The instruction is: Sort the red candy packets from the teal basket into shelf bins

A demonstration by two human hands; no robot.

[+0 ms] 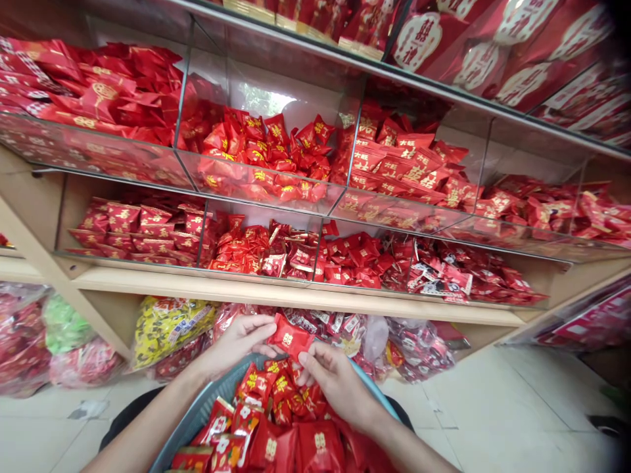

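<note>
Between both hands is a small red candy packet [290, 337] with a gold double-happiness character facing up. My left hand [246, 338] pinches its left end with thumb and fingers. At its right end, my right hand [332, 374] grips the lower corner. Directly below sits a blue-green plastic basket [190, 412] full of red packets. Nearer ones in it include larger red packets [320, 447] with gold characters and some flower-printed packets [229, 450]; the right forearm hides part of the contents.
Ahead stands a wooden shelf [296, 297] with clear dividers, its bins holding red-wrapped sweets [269, 148]. Larger red bags [493, 56] lie on the upper shelf. Under the lowest board are a yellow bag [170, 328] and plastic-wrapped bundles [419, 348] on the tiled floor [493, 407].
</note>
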